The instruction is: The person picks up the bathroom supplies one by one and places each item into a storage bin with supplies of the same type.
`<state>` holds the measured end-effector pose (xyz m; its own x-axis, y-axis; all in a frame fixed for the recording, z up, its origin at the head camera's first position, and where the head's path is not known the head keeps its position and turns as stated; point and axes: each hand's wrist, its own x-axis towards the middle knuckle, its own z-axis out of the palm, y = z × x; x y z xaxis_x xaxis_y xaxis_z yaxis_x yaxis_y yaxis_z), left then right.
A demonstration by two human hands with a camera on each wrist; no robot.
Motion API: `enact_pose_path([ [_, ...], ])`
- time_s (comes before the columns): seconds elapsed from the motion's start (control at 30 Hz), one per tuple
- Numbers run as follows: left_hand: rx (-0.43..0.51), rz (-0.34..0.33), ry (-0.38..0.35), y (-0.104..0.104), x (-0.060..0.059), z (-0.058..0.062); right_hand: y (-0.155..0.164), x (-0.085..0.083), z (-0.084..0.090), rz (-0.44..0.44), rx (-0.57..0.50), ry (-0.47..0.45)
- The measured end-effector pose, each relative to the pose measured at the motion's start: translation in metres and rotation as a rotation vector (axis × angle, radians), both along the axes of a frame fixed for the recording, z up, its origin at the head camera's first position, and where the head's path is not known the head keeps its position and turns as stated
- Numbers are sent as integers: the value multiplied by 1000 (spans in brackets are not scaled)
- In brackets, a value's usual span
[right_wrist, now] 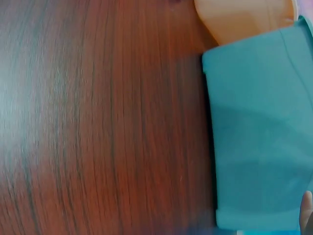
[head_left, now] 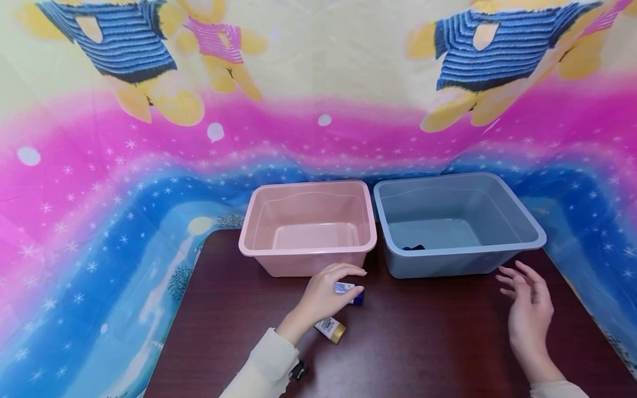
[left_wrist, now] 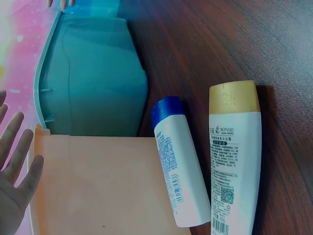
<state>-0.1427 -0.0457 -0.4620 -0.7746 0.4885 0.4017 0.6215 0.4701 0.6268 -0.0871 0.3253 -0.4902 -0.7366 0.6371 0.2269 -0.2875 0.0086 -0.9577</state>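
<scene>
Left hand [head_left: 325, 293], lower centre of the head view, hovers over the white plastic bottle with the blue cap [head_left: 350, 291]; its fingers [left_wrist: 17, 147] are straight and spread and hold nothing. The wrist view shows this bottle lying flat on the dark wood-grain table [head_left: 423, 342], untouched, just in front of the pink rectangular plastic tub [head_left: 308, 229].

A second white bottle with a gold cap [head_left: 330, 330] lies beside it, nearer the sleeve, the two almost parallel, within reach of the same hand.

Right hand [head_left: 530, 309], lower right, hangs above bare table with fingers relaxed and parted, holding nothing.

The grey-blue rectangular plastic tub [head_left: 458, 221] sits touching the pink one, both open-topped at the table's far edge. A small dark blue item [head_left: 413, 247] lies in its near left corner; identity unclear.
</scene>
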Motion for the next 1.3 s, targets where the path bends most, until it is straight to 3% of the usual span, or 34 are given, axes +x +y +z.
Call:
enact_pose_path([
  [0.37, 17, 29, -77, -8, 9, 0, -21, 6, 8, 86, 95, -7],
  [0.67, -15, 57, -26, -19, 12, -6, -38, 7, 10, 211, 180, 18],
  [0.97, -3, 72, 8, -32, 16, -16, -55, 9, 12, 243, 259, -80],
  [1.3, 4, 125, -50, -43, 21, -22, -71, 10, 10, 327, 337, -83],
])
